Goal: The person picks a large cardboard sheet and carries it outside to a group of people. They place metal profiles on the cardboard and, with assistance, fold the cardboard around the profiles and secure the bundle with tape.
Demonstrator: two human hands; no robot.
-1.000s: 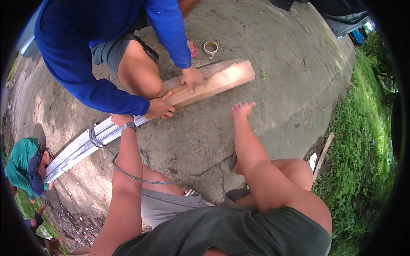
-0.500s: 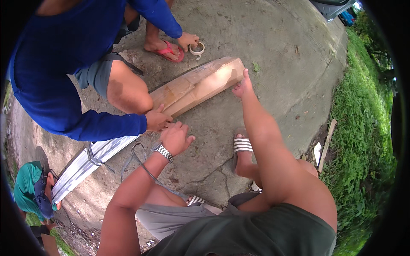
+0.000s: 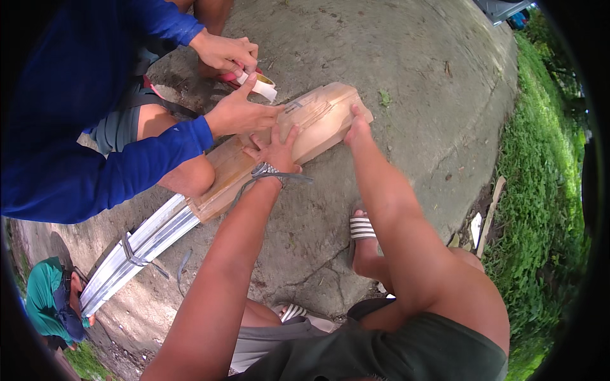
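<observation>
A long bundle of silvery metal strips (image 3: 143, 251) lies aslant on the ground, its far end wrapped in brown cardboard (image 3: 324, 124). My left hand (image 3: 277, 151), a metal-banded watch on its wrist, lies on top of the cardboard with fingers spread. At the far right end, my right hand (image 3: 358, 125) grips the cardboard, thumb on top; its other fingers are mostly hidden. A dark strap (image 3: 238, 190) loops out near my left wrist. Close by, a co-worker in blue holds a roll of whitish tape (image 3: 262, 87) with a loose end, one of their hands nearly touching mine.
Another dark strap (image 3: 132, 254) is tied round the metal strips. A person in green (image 3: 47, 295) is by the bundle's near left end. Cracked concrete (image 3: 419, 82) spreads around; grass (image 3: 540, 209) borders it on the right, with a wooden stick (image 3: 492, 213) along the edge.
My left hand has moved up and right onto the cardboard. My right thumb has come down on the cardboard's end. The co-worker has picked up the tape roll and brought both hands together.
</observation>
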